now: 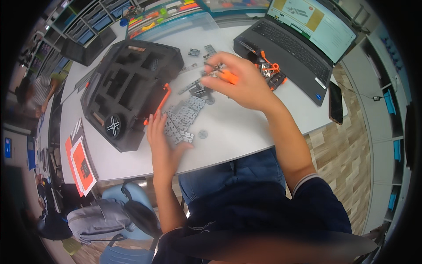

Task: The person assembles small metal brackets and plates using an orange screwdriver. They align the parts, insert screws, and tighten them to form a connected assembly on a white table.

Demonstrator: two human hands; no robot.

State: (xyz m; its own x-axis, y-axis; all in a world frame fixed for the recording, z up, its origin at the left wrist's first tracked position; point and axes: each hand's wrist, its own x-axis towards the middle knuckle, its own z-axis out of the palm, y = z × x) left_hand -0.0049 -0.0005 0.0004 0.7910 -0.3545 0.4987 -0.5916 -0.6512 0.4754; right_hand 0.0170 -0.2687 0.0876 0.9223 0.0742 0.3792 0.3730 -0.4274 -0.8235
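Left hand (163,140): fingers and thumb spread, beside the metal plates (184,115), which lie at its 1 o'clock, overlapping, too jumbled to count; right hand (242,81): thumb and forefinger curved, one orange piece (229,77) showing between them at 10 o'clock, whether pinched cannot tell; one black case (132,90), 11 o'clock of left hand; one laptop (290,48), 2 o'clock of right; one phone (335,103), past 3.
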